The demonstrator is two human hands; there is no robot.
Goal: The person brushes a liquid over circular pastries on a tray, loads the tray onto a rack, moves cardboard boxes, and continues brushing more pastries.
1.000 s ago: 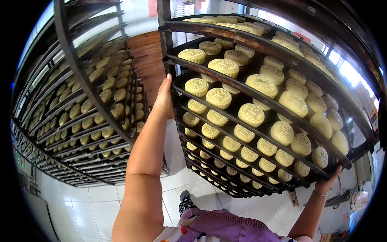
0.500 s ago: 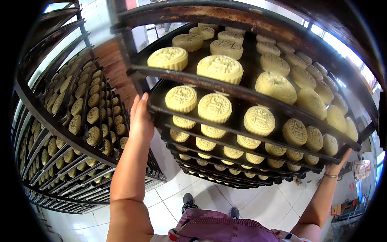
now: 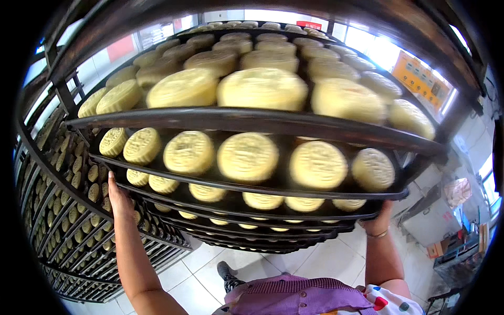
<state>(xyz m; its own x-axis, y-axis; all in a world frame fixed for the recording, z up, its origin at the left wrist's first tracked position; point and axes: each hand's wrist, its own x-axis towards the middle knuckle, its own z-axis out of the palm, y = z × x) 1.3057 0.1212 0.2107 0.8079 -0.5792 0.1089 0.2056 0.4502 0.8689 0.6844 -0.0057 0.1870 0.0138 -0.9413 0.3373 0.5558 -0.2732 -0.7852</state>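
Observation:
In front of me stands a dark metal baking rack (image 3: 252,122), its stacked trays filled with round, pale yellow mooncakes (image 3: 248,156) with fluted sides and embossed tops. My left hand (image 3: 119,198) grips the rack's left side below the upper trays; one fingertip shows and the other fingers are partly hidden. On the opposite side, my right hand (image 3: 377,219) is closed around the lower right edge, its fingers mostly behind the trays. The mooncakes on the upper tray are blurred by motion.
A second rack (image 3: 79,186) loaded with mooncakes stands close on the left. White floor tiles (image 3: 336,257) show beneath, around my shoe (image 3: 224,270). A pale cabinet (image 3: 430,215) and a small orange-brown box (image 3: 434,250) are at the right. An orange poster (image 3: 417,79) hangs beyond.
The rack in front has swung from a slant to nearly square with me, shifting left in view. Both hands have moved left with it, keeping their hold.

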